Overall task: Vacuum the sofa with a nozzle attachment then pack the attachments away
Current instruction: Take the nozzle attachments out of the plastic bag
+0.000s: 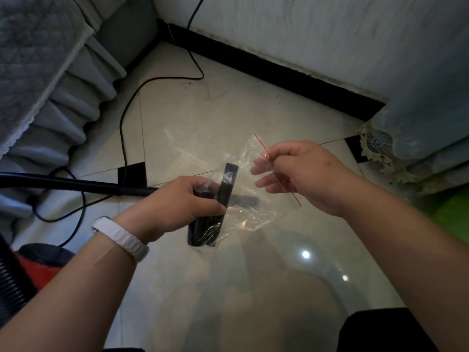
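Left hand [187, 201]: curled tight round two black nozzles [224, 191], held upright above the floor [228, 102].
Right hand [302, 174]: thumb and forefinger pinch the mouth of a clear plastic bag [251, 214] at its red strip [264, 146]; the other fingers are loosely spread.
Nozzles: side by side and touching, with the bag's plastic wrapped over them.
Wrist: a white watch [121, 237] on the left arm.
Hose [76, 184]: black, lying on the floor behind the left hand.
Sofa [38, 59]: grey cover, far left.
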`<state>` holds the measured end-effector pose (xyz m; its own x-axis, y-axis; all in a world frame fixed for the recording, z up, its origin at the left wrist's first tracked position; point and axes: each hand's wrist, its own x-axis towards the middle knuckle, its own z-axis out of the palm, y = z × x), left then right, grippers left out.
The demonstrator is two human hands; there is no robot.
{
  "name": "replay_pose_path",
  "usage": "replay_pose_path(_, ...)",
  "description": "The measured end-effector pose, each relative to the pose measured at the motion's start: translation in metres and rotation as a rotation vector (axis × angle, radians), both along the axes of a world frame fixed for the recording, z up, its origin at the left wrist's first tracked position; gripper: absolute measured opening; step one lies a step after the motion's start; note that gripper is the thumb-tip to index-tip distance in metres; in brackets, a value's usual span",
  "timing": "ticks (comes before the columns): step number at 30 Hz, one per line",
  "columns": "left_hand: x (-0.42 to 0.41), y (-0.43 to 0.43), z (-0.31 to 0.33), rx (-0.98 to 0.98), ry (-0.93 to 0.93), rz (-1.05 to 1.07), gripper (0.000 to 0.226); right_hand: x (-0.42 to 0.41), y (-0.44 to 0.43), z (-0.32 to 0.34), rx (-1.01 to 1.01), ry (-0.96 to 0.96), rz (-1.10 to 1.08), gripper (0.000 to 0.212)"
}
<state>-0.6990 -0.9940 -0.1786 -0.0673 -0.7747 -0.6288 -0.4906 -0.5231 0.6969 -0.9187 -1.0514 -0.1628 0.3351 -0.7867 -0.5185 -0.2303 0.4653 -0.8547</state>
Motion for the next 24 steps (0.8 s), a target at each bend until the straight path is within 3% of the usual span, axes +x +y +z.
replay_pose_path(6,-0.002,0.002,0.008,-0.009,0.072,-0.125,0.026,-0.003,0.001,-0.003,0.015,0.047,0.143,0.015)
replay_pose_path(14,-0.008,0.002,0.006,-0.015,0.050,-0.206,0.005,0.009,0.011,-0.007,-0.027,0.062,0.277,0.008)
replay_pose_path(19,-0.008,0.003,-0.001,-0.063,0.095,-0.127,0.015,0.006,0.007,-0.004,-0.123,0.077,0.137,0.008)
replay_pose_path(24,-0.005,0.002,-0.018,-0.081,0.121,0.024,0.034,0.004,-0.002,-0.006,-0.210,0.038,-0.220,0.009)
